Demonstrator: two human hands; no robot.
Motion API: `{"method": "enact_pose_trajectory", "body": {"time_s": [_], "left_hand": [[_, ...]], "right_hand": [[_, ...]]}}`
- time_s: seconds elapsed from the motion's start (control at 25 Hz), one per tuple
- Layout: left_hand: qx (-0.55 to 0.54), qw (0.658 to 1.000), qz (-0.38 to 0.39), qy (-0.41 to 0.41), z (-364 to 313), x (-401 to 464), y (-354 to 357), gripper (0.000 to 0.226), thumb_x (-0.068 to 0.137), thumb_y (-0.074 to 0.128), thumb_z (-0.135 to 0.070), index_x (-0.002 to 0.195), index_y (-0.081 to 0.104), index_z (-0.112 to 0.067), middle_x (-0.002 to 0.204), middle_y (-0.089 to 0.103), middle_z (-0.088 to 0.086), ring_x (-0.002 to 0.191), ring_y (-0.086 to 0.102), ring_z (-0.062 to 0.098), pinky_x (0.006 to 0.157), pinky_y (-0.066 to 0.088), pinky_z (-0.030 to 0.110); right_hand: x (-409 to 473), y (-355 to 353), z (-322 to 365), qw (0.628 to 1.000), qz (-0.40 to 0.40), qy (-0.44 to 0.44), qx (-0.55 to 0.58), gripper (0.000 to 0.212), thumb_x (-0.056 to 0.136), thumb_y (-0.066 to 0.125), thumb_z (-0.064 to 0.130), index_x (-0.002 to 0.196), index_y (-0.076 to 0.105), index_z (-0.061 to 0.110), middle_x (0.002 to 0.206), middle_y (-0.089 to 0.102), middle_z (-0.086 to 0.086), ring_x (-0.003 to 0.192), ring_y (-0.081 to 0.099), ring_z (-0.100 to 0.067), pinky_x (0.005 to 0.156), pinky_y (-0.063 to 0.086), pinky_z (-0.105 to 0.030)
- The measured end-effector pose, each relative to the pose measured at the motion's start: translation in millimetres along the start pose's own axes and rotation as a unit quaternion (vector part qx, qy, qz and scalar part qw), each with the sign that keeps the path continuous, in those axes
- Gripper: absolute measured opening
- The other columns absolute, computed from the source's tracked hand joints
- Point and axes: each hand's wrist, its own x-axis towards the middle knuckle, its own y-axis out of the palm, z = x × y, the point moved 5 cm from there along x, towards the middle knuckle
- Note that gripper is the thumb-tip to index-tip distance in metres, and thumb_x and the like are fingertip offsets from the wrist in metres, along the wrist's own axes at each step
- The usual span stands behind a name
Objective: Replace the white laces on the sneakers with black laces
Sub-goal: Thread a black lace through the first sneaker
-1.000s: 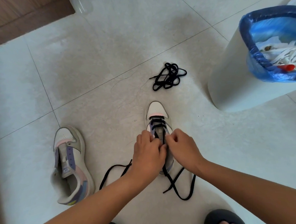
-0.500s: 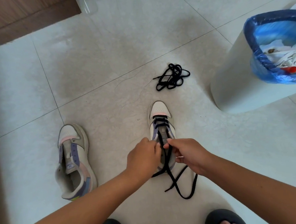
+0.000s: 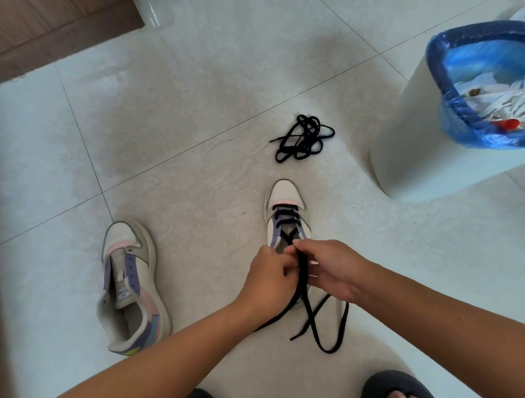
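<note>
Leftmost, unlaced sneaker [image 3: 130,285] lay well left of laced sneaker [image 3: 287,222], no lace in it. I saw left hand [image 3: 268,280] over laced sneaker's tongue, fingers curled round black lace [image 3: 304,276]. Right hand [image 3: 328,265] just right of it, fingertips pinching same lace. Spare black lace [image 3: 305,136] bundled beyond toe. Bin [image 3: 406,145] far right held white laces [image 3: 509,104]. Risk, my guess: uneven pull leaving one end short; loose tail snagging underfoot.

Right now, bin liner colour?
Blue bin liner, folded over the white bin's rim; head view.
</note>
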Motion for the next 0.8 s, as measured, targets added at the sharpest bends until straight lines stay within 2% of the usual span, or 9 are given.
{"method": "enact_pose_trajectory", "body": {"time_s": [0.08,0.16,0.24,0.32,0.44,0.56,0.6,0.68,0.8], "left_hand": [[-0.085,0.995,0.024,-0.043,0.8,-0.6,-9.0,0.032,0.095,0.045,-0.018,0.072,0.066,-0.01,0.067,0.044,-0.003,0.06,0.045,0.005,0.058,0.035,0.027],[-0.172,0.976,0.049,-0.122,4.3,1.7,-15.6,0.044,0.1,0.037,-0.03,0.078,0.07,-0.009,0.059,0.046,-0.007,0.055,0.041,0.004,0.059,0.032,0.024],[-0.208,0.964,0.088,-0.139,4.4,3.2,-15.3,0.049,0.1,0.035,-0.041,0.073,0.066,-0.013,0.057,0.045,-0.008,0.055,0.04,0.006,0.059,0.032,0.023],[-0.232,0.958,0.099,-0.134,6.3,4.8,-15.3,0.04,0.098,0.043,-0.036,0.066,0.057,-0.017,0.062,0.045,-0.004,0.059,0.04,0.01,0.061,0.033,0.024],[-0.324,0.934,0.042,-0.148,16.3,15.9,-31.1,0.032,0.095,0.043,-0.017,0.067,0.057,-0.012,0.062,0.056,0.0,0.069,0.053,0.017,0.071,0.043,0.029],[-0.463,0.867,0.021,-0.183,24.3,24.3,-52.9,0.029,0.101,0.033,-0.018,0.078,0.048,-0.007,0.06,0.057,0.005,0.045,0.054,0.017,0.055,0.049,0.029],[-0.464,0.867,0.033,-0.182,26.6,26.3,-59.7,0.028,0.102,0.034,-0.023,0.082,0.046,-0.007,0.058,0.053,0.005,0.035,0.041,0.013,0.047,0.043,0.025],[-0.373,0.911,0.056,-0.167,36.2,32.2,-74.4,0.03,0.1,0.042,-0.032,0.092,0.053,-0.005,0.055,0.042,0.001,0.036,0.025,0.009,0.041,0.03,0.021],[-0.152,0.977,0.054,-0.14,60.1,42.8,-97.2,0.023,0.092,0.058,-0.029,0.087,0.065,-0.007,0.06,0.038,0.0,0.045,0.028,0.01,0.042,0.027,0.02]], "right_hand": [[-2.0,-2.7,3.7,0.991,-0.02,-0.068,-0.111,0.027,0.094,0.051,0.017,0.084,0.073,0.005,0.084,0.073,-0.008,0.081,0.067,-0.018,0.078,0.051,-0.026],[-7.8,-2.0,9.7,0.945,-0.046,-0.155,-0.285,0.031,0.095,0.05,0.022,0.079,0.074,0.008,0.078,0.071,-0.003,0.073,0.064,-0.011,0.074,0.048,-0.022],[-11.3,-1.8,16.4,0.905,-0.056,-0.209,-0.366,0.036,0.095,0.05,0.027,0.074,0.068,0.003,0.066,0.061,-0.006,0.061,0.054,-0.012,0.065,0.044,-0.026],[-11.6,-7.3,23.7,0.916,-0.045,-0.212,-0.337,0.036,0.095,0.052,0.028,0.074,0.068,0.004,0.067,0.065,-0.005,0.062,0.06,-0.013,0.067,0.05,-0.026],[-10.0,-19.3,35.0,0.939,-0.032,-0.197,-0.28,0.024,0.094,0.055,0.022,0.084,0.074,0.014,0.065,0.063,0.009,0.057,0.055,-0.004,0.064,0.05,-0.014],[-5.3,-42.3,46.0,0.944,-0.051,-0.197,-0.258,0.016,0.091,0.058,0.017,0.09,0.074,0.014,0.062,0.058,0.005,0.052,0.047,-0.007,0.06,0.048,-0.022],[-4.4,-51.4,50.1,0.945,-0.057,-0.198,-0.255,0.014,0.091,0.059,0.015,0.092,0.073,0.014,0.063,0.058,0.003,0.052,0.046,-0.008,0.059,0.046,-0.023],[-1.7,-70.0,56.8,0.934,-0.066,-0.203,-0.288,0.012,0.09,0.06,0.014,0.096,0.07,0.015,0.064,0.061,0.001,0.051,0.048,-0.005,0.056,0.043,-0.02],[3.9,-94.7,62.1,0.885,-0.087,-0.194,-0.414,0.01,0.09,0.06,0.016,0.088,0.07,0.015,0.065,0.062,0.002,0.045,0.047,0.001,0.048,0.038,-0.013]]}}
